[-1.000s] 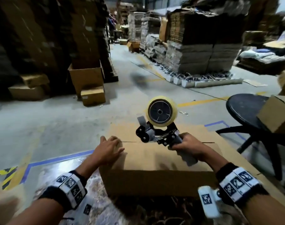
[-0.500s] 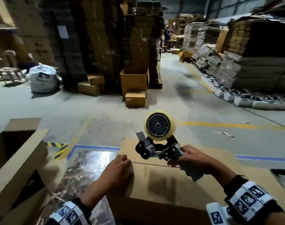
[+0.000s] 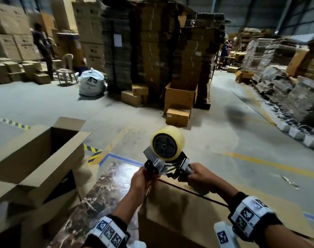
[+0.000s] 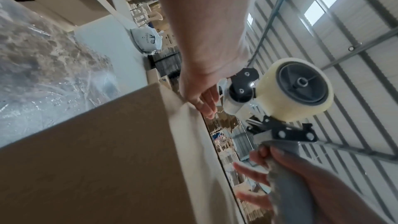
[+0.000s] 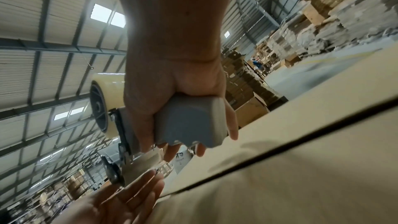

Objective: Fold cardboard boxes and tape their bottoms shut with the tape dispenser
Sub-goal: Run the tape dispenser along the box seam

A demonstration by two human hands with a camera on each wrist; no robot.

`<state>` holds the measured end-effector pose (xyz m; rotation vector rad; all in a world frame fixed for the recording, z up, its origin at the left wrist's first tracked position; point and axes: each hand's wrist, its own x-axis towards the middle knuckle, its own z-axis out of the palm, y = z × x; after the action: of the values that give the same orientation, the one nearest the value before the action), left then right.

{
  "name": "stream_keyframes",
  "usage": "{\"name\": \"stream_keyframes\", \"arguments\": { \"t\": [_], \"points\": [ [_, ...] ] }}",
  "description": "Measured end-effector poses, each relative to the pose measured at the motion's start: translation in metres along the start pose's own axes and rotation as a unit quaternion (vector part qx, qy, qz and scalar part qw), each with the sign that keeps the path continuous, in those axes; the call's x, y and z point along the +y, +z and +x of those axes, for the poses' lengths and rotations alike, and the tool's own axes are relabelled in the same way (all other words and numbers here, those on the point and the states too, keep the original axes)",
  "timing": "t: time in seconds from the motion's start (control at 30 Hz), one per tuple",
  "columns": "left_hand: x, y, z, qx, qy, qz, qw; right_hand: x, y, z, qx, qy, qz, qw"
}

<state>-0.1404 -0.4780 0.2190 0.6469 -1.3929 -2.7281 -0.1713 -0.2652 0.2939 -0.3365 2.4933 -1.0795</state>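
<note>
Cardboard box point(image 3: 184, 212): plain brown, bottom side up, its two flaps folded shut and meeting along a dark seam that runs diagonally across the top face. Tape dispenser point(image 3: 167, 158): black metal frame with a grey handle, carrying a roll of clear, yellowish tape point(image 3: 167, 142) on a dark hub; held upright above the far left corner of the box, roller end just over the seam's end.

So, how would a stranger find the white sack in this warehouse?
Look at the tall dark stack of flat cardboard in the middle of the hall. At its left foot, on the concrete floor, sits the white sack. It is the only soft, rounded white thing among brown boxes.
</note>
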Motion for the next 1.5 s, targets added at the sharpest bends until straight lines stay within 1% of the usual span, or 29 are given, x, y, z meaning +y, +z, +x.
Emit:
{"name": "stream_keyframes", "arguments": {
  "t": [0.07, 0.23, 0.3, 0.33, 0.4, 0.47, 0.57, 0.63, 0.73, 0.83, 1.07, 1.2, 1.23, 1.27, 1.4, 1.5],
  "points": [
    [0.008, -0.005, 0.002, -0.008, -0.039, -0.048, 0.998, -0.001, 0.008, 0.004, -0.015, -0.009, 0.004, 1.0],
    [0.022, -0.02, 0.007, -0.036, -0.16, -0.039, 0.986, 0.004, 0.015, 0.012, -0.022, -0.01, -0.002, 1.0],
    [0.025, -0.025, 0.011, -0.055, -0.192, -0.058, 0.978, 0.007, 0.015, 0.013, -0.019, -0.01, -0.003, 1.0],
    [0.026, -0.027, 0.014, -0.063, -0.196, -0.065, 0.976, 0.007, 0.014, 0.012, -0.018, -0.013, -0.001, 1.0],
    [0.025, -0.029, 0.02, -0.072, -0.199, -0.055, 0.976, 0.008, 0.015, 0.013, -0.014, -0.022, 0.006, 1.0],
    [0.024, -0.03, 0.024, -0.065, -0.192, -0.034, 0.979, 0.007, 0.017, 0.013, -0.011, -0.024, 0.013, 1.0],
    [0.023, -0.033, 0.029, -0.048, -0.155, -0.071, 0.984, 0.005, 0.019, 0.013, 0.0, -0.02, -0.005, 1.0],
    [0.022, -0.036, 0.028, -0.067, -0.139, -0.102, 0.983, 0.004, 0.019, 0.012, 0.009, -0.019, -0.027, 0.999],
    [0.017, -0.042, 0.028, -0.107, -0.135, -0.109, 0.979, 0.005, 0.02, 0.01, 0.014, -0.019, -0.047, 0.999],
    [0.015, -0.045, 0.029, -0.112, -0.148, -0.116, 0.976, 0.004, 0.021, 0.01, 0.013, -0.019, -0.064, 0.998],
    [0.016, -0.045, 0.03, -0.069, -0.158, -0.097, 0.98, 0.001, 0.024, 0.012, 0.005, 0.001, -0.1, 0.995],
    [0.013, -0.049, 0.038, -0.012, -0.127, -0.094, 0.987, 0.002, 0.026, 0.011, 0.005, 0.0, -0.109, 0.994],
    [0.013, -0.051, 0.039, -0.008, -0.121, -0.098, 0.988, 0.003, 0.026, 0.011, 0.007, 0.003, -0.111, 0.994],
    [0.012, -0.053, 0.04, -0.016, -0.122, -0.102, 0.987, 0.004, 0.027, 0.011, 0.01, 0.005, -0.11, 0.994],
    [0.011, -0.058, 0.037, -0.096, -0.159, -0.104, 0.977, 0.006, 0.027, 0.012, 0.014, 0.008, -0.097, 0.995],
    [0.006, -0.06, 0.042, -0.109, -0.17, -0.135, 0.97, 0.007, 0.027, 0.013, 0.018, 0.005, -0.105, 0.994]
  ]
}}
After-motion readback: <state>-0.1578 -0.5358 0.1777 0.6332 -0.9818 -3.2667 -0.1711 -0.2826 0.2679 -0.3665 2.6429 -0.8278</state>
